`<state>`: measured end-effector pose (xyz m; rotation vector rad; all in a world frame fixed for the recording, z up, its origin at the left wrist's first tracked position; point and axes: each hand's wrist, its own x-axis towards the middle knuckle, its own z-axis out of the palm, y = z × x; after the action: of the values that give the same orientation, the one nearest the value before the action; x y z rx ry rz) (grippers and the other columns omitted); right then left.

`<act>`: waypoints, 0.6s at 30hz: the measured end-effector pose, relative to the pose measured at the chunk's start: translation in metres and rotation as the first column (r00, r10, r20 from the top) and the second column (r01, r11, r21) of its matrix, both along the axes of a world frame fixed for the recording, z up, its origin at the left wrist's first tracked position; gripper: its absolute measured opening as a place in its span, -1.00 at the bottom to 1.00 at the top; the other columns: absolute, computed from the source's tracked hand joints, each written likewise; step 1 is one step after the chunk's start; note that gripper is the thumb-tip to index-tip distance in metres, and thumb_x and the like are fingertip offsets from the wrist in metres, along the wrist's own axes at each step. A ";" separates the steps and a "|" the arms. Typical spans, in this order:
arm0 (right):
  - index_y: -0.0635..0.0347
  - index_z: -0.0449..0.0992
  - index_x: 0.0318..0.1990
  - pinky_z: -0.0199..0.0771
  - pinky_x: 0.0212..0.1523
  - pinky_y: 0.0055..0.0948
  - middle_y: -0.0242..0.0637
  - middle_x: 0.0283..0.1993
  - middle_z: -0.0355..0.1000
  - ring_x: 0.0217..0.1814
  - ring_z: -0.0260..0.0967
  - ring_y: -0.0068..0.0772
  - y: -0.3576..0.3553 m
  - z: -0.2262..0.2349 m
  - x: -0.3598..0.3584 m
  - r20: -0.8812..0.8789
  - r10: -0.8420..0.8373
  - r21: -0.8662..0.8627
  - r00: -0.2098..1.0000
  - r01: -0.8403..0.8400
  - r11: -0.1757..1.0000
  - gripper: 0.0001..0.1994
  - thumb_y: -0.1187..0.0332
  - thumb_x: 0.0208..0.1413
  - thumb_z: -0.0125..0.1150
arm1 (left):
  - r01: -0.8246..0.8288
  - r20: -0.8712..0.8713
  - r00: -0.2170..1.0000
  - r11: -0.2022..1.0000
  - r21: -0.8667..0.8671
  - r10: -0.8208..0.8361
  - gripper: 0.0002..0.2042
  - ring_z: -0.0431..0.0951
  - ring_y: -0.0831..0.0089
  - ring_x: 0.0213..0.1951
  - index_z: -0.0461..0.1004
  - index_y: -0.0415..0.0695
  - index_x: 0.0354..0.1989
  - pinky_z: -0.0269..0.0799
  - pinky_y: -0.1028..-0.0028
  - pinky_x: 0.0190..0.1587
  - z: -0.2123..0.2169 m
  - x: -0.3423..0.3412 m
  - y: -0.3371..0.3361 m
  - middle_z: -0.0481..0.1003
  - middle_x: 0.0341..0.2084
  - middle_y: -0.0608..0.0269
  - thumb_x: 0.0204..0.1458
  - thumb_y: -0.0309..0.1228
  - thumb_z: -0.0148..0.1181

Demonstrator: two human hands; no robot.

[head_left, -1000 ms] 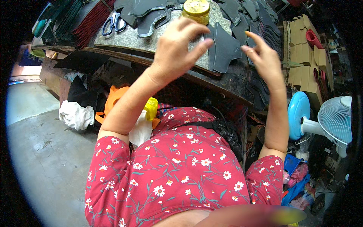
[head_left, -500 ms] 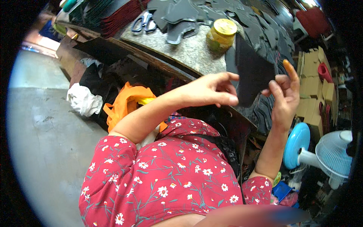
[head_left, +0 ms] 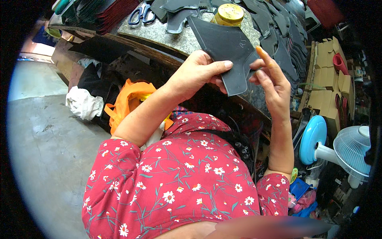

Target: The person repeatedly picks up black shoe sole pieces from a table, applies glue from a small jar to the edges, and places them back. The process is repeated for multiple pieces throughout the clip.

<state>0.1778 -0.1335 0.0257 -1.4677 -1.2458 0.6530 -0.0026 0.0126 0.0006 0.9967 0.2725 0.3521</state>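
I hold a flat dark grey cut piece (head_left: 227,51), shaped like a shoe upper, above the near edge of the stone-topped workbench (head_left: 175,40). My left hand (head_left: 197,73) pinches its lower left edge between thumb and fingers. My right hand (head_left: 270,77) touches its right edge with fingers stretched upward; its fingertips are stained orange. A jar with a yellow lid (head_left: 228,15) stands on the bench just behind the piece.
Many more dark cut pieces (head_left: 278,36) lie fanned over the bench, with scissors (head_left: 142,15) at the back left. An orange bag (head_left: 131,101) and white cloth (head_left: 81,104) sit under the bench. Cardboard boxes (head_left: 328,79) and a blue-and-white fan (head_left: 334,147) are at my right.
I picked one dark piece off the bench and drew it toward me; the left hand's grip has shifted to its lower left edge, the right hand's fingers are straighter.
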 end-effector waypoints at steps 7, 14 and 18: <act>0.16 0.34 0.35 0.45 -0.17 -0.61 -0.34 -0.09 0.40 -0.19 0.34 -0.64 0.003 -0.008 -0.008 -0.024 0.021 -0.008 1.000 -0.021 1.000 -0.50 0.55 0.24 0.06 | -0.036 0.087 0.995 0.997 -0.073 0.043 -0.70 0.68 0.38 -0.30 0.45 -0.34 0.03 0.68 0.42 -0.34 0.006 0.002 -0.008 0.61 -0.22 0.11 0.23 -0.37 0.17; 0.18 0.54 0.16 0.45 -0.03 -0.46 -0.21 -0.12 0.47 -0.10 0.46 -0.35 -0.004 -0.004 -0.005 0.302 0.094 0.061 0.949 -0.117 0.991 -0.56 0.60 0.08 0.12 | -0.040 0.054 0.998 0.999 -0.021 0.041 -0.70 0.67 0.38 -0.24 0.48 -0.37 -0.01 0.67 0.47 -0.30 -0.003 0.004 0.001 0.60 -0.21 0.08 0.24 -0.37 0.16; 0.17 0.60 0.08 0.47 -0.11 -0.48 -0.19 -0.14 0.49 -0.18 0.47 -0.32 -0.011 -0.005 -0.006 0.384 0.081 0.136 0.920 -0.143 0.980 -0.58 0.64 0.03 0.16 | -0.091 0.091 0.991 0.994 -0.057 0.096 -0.73 0.67 0.37 -0.26 0.49 -0.39 -0.05 0.68 0.49 -0.31 -0.003 0.005 0.003 0.60 -0.22 0.07 0.24 -0.39 0.15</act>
<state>0.1723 -0.1442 0.0207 -1.4334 -1.6510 0.3395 0.0021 0.0151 -0.0020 0.9150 0.2429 0.4735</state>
